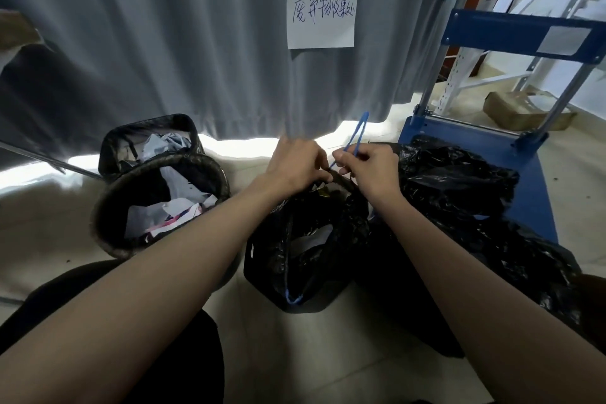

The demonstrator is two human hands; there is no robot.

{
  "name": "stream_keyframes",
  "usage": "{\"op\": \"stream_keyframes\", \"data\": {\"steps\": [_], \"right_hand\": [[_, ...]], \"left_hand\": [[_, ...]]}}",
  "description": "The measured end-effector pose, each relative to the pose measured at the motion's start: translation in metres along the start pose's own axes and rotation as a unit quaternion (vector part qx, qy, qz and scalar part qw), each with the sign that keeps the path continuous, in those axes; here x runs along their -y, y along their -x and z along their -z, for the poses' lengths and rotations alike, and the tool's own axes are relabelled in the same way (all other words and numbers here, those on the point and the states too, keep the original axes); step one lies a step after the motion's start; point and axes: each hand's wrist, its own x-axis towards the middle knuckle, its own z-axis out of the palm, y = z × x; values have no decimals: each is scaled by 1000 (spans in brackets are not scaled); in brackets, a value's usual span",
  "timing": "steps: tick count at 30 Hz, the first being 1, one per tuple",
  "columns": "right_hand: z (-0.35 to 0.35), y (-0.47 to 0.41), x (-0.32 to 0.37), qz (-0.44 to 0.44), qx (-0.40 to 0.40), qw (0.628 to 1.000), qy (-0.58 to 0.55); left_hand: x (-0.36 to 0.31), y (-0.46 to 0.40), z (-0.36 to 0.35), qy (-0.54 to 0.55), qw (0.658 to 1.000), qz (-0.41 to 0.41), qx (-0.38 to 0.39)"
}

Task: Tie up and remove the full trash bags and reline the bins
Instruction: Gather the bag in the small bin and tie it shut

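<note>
Two hands meet over the mouth of a black trash bag (305,239) that sits in a dark bin (262,272) on the pale tiled floor (49,223), straight ahead of the person. The left hand (296,162) has its fingers curled down onto the gathered rim of the bag and grips the plastic there. The right hand (367,167) pinches a blue drawstring (355,134) between thumb and fingers; the string stands up from the hand as a narrow loop, and another stretch of blue string shows low on the bag's near side. The two hands are almost touching.

Left of this bag stand two more bins, each lined in black. The near round bin (108,207) holds crumpled white and printed paper. The rear bin (111,147), just behind it and touching it, also holds pale scraps.

To the right, a heap of black bags (459,187) lies partly on the deck of a blue cart (531,174), whose handle frame rises toward the upper right. A grey curtain (164,43) hangs behind everything, with a white paper sign (323,38) bearing handwritten characters fixed to it. Beyond the cart a cardboard box (524,108) lies on the floor beside white shelf posts (459,82).
</note>
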Motion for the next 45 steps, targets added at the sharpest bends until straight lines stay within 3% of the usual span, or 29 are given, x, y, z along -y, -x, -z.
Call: {"op": "stream_keyframes", "data": {"steps": [3,8,13,15,17,20,24,26,28,31,39,45], "right_hand": [[1,1,3,-15,3,1000,-18],[15,-8,3,-48,-80,994,-65],[15,-2,7,-57,-53,991,-111],[15,-2,13,-40,-32,990,-129],[14,-3,21,-14,-14,991,-135],[8,-1,32,16,21,990,-140],[8,-2,29,22,44,977,-208],[11,-5,19,19,45,988,-148],[10,-3,3,-12,51,999,1],[3,2,-20,-67,94,986,121],[-13,6,-39,-83,90,968,217],[-10,21,-38,-58,89,962,252]], "left_hand": [[-5,0,-4,-18,1000,2,-8],[15,1,4,-38,998,57,2],[19,10,-1,-52,996,63,39],[16,10,5,-3,998,51,27],[7,8,14,115,993,31,6],[-8,7,21,279,960,-3,-25],[-11,8,21,330,943,22,-41],[-9,8,23,334,941,37,-46],[-5,9,25,339,939,44,-49],[0,11,29,328,941,60,-63],[2,10,39,237,961,98,-104],[9,27,44,189,976,109,-7]]}}
